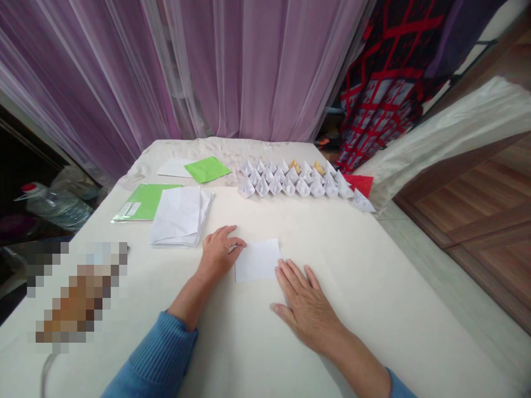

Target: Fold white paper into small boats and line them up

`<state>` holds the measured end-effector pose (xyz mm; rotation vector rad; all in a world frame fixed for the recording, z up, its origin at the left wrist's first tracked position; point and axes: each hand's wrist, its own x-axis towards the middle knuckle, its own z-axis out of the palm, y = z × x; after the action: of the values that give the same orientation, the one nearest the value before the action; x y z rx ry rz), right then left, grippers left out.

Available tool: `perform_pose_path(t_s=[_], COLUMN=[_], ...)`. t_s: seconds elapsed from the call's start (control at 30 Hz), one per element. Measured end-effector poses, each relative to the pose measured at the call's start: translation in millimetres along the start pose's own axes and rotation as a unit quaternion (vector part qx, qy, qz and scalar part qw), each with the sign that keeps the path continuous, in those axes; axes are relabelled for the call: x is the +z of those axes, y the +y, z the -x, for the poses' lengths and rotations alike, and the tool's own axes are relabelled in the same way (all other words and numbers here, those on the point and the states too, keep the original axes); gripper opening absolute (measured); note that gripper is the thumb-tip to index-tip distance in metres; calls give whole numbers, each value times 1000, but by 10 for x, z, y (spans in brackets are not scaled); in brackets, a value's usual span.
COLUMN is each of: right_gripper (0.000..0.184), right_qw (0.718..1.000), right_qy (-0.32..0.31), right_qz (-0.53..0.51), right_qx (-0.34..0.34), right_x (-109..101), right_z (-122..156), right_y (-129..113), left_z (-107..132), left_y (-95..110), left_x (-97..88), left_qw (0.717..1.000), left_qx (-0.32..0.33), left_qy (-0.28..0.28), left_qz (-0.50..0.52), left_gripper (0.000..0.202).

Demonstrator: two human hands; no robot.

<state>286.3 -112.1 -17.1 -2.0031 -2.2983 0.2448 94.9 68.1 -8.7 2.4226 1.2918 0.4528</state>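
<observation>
A small white rectangular sheet of paper lies on the table in front of me. My left hand rests at its upper left corner, the thumb tip by the paper and the fingers curved but apart. Flat on the tabletop, my right hand has its fingers stretched out and their tips at the paper's right edge. Neither hand grips the sheet. Beyond my left hand sits a stack of white paper.
Rows of folded paper boats, mostly white, stand at the back right, with red paper behind. Green paper and a green packet lie back left. A blurred-out object is at left. A water bottle stands beyond the table.
</observation>
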Motion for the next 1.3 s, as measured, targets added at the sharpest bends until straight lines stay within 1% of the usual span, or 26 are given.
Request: perform_pose_path(t_s=[0.1, 0.17, 0.23, 0.3, 0.33, 0.37, 0.4, 0.43, 0.5, 0.57, 0.63, 0.7, 0.77, 0.87, 0.93, 1.0, 1.07, 1.13, 1.23, 1.3], right_gripper=[64, 55, 42, 40, 41, 42, 43, 42, 35, 19, 7, 3, 5, 13, 15, 14, 13, 12, 10, 11], right_qw=[1000, 999, 996, 988, 985, 982, 980, 979, 979, 978, 977, 977, 979, 981, 980, 979, 978, 979, 980, 982], right_qy=[10, 29, 63, 97, 97, 77, 41, -1, -36, -78, -105, -109, -87, -29, 3, 27, 45, 57, 65, 66], right_qz=[-3, -18, -47, -86, -105, -122, -133, -134, -138, -143, -144, -145, -150, -154, -154, -154, -153, -155, -157, -155], right_qx=[12, 24, 49, 81, 98, 121, 145, 156, 146, 130, 118, 108, 104, 115, 124, 130, 131, 123, 99, 84], right_x=[-46, -107, -188, -281, -330, -379, -428, -475, -560, -624, -661, -673, -662, -617, -576, -533, -491, -456, -425, -426], right_z=[49, 13, -124, -367, -517, -673, -827, -969, -1193, -1322, -1374, -1390, -1405, -1461, -1503, -1525, -1522, -1505, -1498, -1520], right_y=[60, 119, 193, 268, 302, 334, 363, 391, 440, 482, 511, 528, 537, 546, 544, 534, 522, 520, 558, 604], left_z=[0, 0, -3, -8, -10, -12, -12, -10, 0, 16, 33, 44, 47, 46, 52, 65, 79, 87, 79, 69], left_y=[-6, -11, -12, -8, -4, 0, 4, 7, 6, -7, -34, -73, -113, -152, -151, -131, -107, -95, -105, -117], left_x=[5, 8, 8, 1, -4, -10, -15, -18, -16, 1, 32, 68, 96, 116, 120, 127, 136, 144, 145, 142], left_qw=[1000, 1000, 1000, 1000, 1000, 1000, 1000, 1000, 1000, 1000, 999, 997, 992, 980, 975, 975, 977, 981, 988, 989], left_qx=[1, 4, 6, 4, 2, 0, -1, -2, 4, 18, 37, 56, 70, 80, 87, 86, 70, 46, 25, 35], left_qy=[1, 1, 1, 0, 0, -1, -2, -1, 4, 17, 36, 60, 103, 182, 202, 205, 201, 182, 151, 143], left_qz=[-1, -2, -6, -11, -14, -16, -17, -17, -17, -17, -17, -12, 0, 19, 15, -4, -26, -39, -33, -9], left_gripper=[20, 20, 20, 20, 21, 21, 21, 21, 20, 20, 20, 20, 20, 22, 22, 19, 17, 17, 19, 22])
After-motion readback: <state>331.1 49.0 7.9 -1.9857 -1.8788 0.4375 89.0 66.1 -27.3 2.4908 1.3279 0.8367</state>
